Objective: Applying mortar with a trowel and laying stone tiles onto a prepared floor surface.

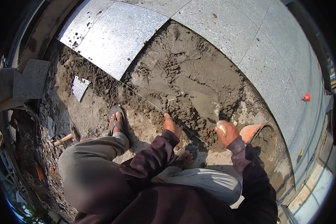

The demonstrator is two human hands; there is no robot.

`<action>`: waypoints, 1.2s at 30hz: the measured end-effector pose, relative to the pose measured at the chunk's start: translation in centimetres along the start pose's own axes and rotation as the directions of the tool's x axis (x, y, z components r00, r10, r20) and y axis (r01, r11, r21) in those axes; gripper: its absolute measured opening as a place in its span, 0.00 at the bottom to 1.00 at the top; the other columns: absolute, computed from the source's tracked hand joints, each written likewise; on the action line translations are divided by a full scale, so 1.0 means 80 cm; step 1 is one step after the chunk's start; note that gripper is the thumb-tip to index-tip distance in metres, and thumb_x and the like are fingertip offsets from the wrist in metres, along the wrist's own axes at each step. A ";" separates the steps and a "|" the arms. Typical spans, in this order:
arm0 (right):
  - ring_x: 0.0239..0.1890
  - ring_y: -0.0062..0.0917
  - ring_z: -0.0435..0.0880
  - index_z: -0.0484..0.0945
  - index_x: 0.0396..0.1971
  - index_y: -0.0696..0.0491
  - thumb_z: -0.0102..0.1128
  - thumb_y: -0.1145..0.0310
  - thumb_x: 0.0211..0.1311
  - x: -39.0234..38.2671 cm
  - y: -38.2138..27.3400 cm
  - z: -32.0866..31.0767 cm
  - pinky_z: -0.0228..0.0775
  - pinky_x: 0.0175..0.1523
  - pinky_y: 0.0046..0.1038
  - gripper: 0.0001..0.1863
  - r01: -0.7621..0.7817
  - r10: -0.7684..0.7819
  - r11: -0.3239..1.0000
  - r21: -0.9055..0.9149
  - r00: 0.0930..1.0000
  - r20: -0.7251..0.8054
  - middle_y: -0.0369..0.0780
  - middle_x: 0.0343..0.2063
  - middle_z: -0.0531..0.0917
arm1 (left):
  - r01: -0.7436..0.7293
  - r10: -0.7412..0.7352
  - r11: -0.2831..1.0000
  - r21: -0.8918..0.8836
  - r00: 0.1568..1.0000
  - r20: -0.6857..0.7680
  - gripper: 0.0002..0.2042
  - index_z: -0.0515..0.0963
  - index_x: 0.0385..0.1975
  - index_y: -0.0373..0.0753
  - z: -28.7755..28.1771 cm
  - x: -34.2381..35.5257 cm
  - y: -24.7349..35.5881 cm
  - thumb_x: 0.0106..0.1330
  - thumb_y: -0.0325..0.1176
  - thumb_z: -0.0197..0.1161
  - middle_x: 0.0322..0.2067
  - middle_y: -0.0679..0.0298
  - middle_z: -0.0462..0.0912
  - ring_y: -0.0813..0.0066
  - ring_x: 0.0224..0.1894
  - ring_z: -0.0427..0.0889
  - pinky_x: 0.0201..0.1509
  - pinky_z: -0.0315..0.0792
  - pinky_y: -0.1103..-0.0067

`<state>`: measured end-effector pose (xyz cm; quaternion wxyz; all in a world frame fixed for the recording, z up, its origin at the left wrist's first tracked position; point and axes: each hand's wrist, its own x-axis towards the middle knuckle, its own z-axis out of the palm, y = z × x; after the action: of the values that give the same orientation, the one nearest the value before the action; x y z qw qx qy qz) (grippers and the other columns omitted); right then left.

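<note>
The right hand (226,132) kept a closed grip on a mortar-caked steel trowel (209,108) laid flat to smooth the wet grey mortar bed (186,80) beside the speckled grey stone slabs (227,33), while the left hand (171,125), fingers loose and empty, braced near the taut guide string (145,100).

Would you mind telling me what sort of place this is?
Likely an outdoor paving site: grey stone slabs already laid, wet mortar spread beside them, and the right hand holding a trowel.

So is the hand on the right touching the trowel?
Touching. The head view shows the right hand wrapped around the handle of the trowel, whose blade lies on the wet mortar.
</note>
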<state>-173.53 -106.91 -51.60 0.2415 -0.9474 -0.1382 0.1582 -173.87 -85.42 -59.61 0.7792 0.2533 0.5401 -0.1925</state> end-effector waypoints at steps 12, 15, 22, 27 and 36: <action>0.36 0.46 0.73 0.68 0.35 0.57 0.35 0.54 0.57 0.034 -0.023 0.046 0.63 0.43 0.40 0.21 -0.179 0.307 0.950 -0.254 0.669 0.677 0.51 0.30 0.75 | 0.095 -0.098 0.994 -0.046 0.993 -0.067 0.36 0.36 0.58 0.39 -0.004 0.002 -0.030 0.58 0.57 0.36 0.60 0.57 0.35 0.62 0.62 0.35 0.60 0.34 0.61; 0.37 0.43 0.73 0.68 0.38 0.55 0.35 0.53 0.57 0.015 -0.021 0.035 0.63 0.43 0.40 0.21 -0.237 0.394 0.919 -0.315 0.570 0.721 0.50 0.33 0.75 | -0.094 0.094 0.995 0.029 0.996 -0.006 0.37 0.34 0.58 0.39 -0.003 -0.002 -0.044 0.57 0.57 0.38 0.60 0.57 0.33 0.62 0.62 0.32 0.60 0.32 0.61; 0.32 0.41 0.75 0.68 0.36 0.53 0.36 0.52 0.57 -0.075 0.038 0.000 0.65 0.37 0.41 0.20 -0.312 0.532 0.839 -0.446 0.641 0.552 0.47 0.27 0.77 | 0.028 -0.036 0.996 0.086 0.994 0.099 0.38 0.33 0.58 0.41 -0.002 -0.009 -0.052 0.56 0.56 0.42 0.60 0.58 0.29 0.61 0.62 0.33 0.60 0.34 0.60; 0.28 0.41 0.76 0.70 0.34 0.52 0.41 0.51 0.54 -0.171 0.009 -0.137 0.66 0.35 0.40 0.19 -0.537 0.717 0.684 -0.494 0.621 0.318 0.44 0.22 0.77 | -0.174 0.209 0.812 0.557 0.978 0.002 0.30 0.45 0.57 0.39 -0.025 -0.038 -0.058 0.58 0.42 0.47 0.55 0.57 0.52 0.64 0.57 0.53 0.56 0.48 0.64; 0.30 0.33 0.77 0.75 0.28 0.52 0.47 0.65 0.49 -0.221 0.166 -0.227 0.66 0.39 0.32 0.09 -0.540 0.813 0.259 -0.801 0.569 -0.121 0.40 0.25 0.78 | -0.929 -0.058 0.162 0.332 0.327 0.943 0.27 0.48 0.53 0.29 0.102 -0.056 -0.250 0.59 0.35 0.50 0.45 0.44 0.63 0.56 0.44 0.67 0.45 0.63 0.72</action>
<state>-180.56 -131.62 -39.01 -0.3064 -0.8736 0.1993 0.3214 -180.79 -106.20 -56.78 0.6542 0.6799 -0.2214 -0.2466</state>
